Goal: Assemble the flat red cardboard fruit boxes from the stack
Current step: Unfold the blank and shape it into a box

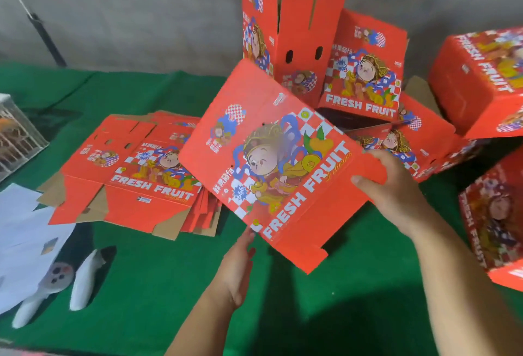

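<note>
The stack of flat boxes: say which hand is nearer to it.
Left. The left hand sits just right of the stack; the right hand grips the held box farther right.

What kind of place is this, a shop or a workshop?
Probably an informal packing spot for fruit, not a shop floor: a stack of flat boxes lies on a green cloth, assembled boxes pile up against a bare grey wall.

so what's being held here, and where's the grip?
A flat red box, tilted above the table. Right hand grips its right-side flap; left hand touches the bottom edge with straight fingers.
</note>
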